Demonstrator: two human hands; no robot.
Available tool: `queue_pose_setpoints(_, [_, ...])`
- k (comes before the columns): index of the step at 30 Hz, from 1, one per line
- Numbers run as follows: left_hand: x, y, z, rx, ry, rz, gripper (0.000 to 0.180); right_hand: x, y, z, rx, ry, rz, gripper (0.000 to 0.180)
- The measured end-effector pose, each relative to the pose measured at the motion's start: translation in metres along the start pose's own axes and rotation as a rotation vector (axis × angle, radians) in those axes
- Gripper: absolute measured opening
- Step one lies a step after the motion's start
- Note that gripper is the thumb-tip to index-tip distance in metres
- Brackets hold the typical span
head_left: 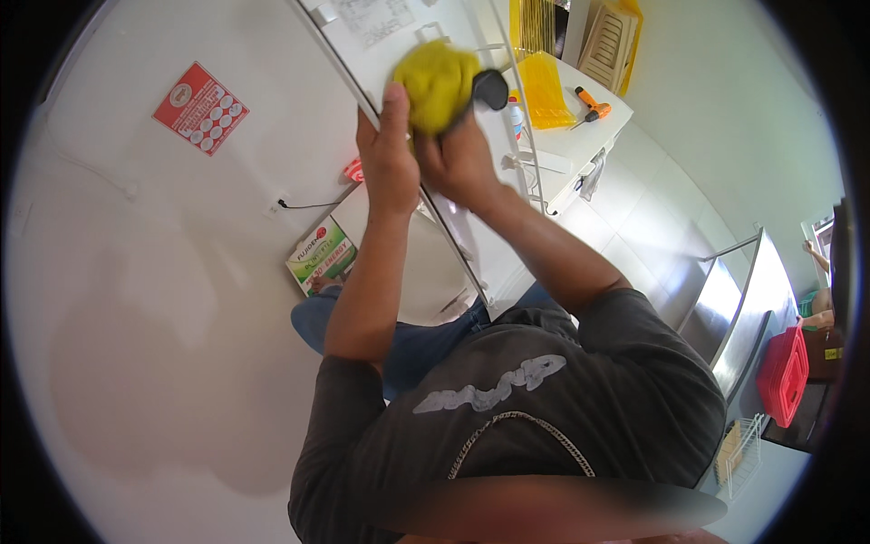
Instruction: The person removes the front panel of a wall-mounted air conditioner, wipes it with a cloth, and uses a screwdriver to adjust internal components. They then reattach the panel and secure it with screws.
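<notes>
Both hands, left (388,154) and right (458,156), close on a yellow cloth (437,83) bunched between them; likely soft, light, grippable anywhere.

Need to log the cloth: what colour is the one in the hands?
Yellow: the cloth is bunched between both hands, clearest in the head view.

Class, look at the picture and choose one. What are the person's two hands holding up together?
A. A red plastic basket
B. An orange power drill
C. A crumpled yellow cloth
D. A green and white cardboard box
C: the left hand and right hand both grip the crumpled yellow cloth; the orange power drill lies on the white counter beyond them, untouched.
</notes>
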State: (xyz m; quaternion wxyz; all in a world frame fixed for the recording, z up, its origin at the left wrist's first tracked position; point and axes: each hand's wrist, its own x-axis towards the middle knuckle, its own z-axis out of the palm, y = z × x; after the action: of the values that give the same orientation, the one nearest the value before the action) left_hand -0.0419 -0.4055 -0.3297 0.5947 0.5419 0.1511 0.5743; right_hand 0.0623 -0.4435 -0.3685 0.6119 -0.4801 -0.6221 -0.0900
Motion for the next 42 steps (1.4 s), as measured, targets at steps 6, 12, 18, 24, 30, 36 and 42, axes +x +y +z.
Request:
queue_pose_setpoints(6, [0.001, 0.001, -0.016, -0.048, 0.128, -0.191, 0.061, -0.033, 0.038, -0.02, -0.165, -0.104, -0.061, 0.044])
queue_pose_setpoints(12, [0.002, -0.011, -0.011, 0.023, 0.113, -0.104, 0.053, 0.058, 0.048, -0.041, 0.388, 0.351, 0.259, 0.027])
queue_pose_setpoints(18, [0.005, -0.011, -0.032, -0.135, -0.021, -0.105, 0.042, 0.065, 0.011, -0.083, 0.504, 0.654, 0.286, 0.018])
queue_pose_setpoints(24, [0.007, -0.022, -0.019, -0.048, -0.073, 0.051, 0.042, 0.004, -0.01, -0.019, -0.31, -0.097, -0.028, 0.043])
queue_pose_setpoints(30, [0.006, -0.026, -0.026, -0.071, 0.039, -0.048, 0.04, -0.013, 0.034, -0.011, -0.118, 0.031, 0.279, 0.027])
queue_pose_setpoints(36, [0.007, -0.022, -0.048, -0.179, 0.09, -0.194, 0.044, -0.014, 0.03, -0.027, 0.444, 0.005, 0.522, 0.028])
queue_pose_setpoints(42, [0.003, -0.014, -0.06, -0.198, 0.126, -0.238, 0.045, -0.015, 0.037, -0.06, 0.543, 0.386, 0.445, 0.019])
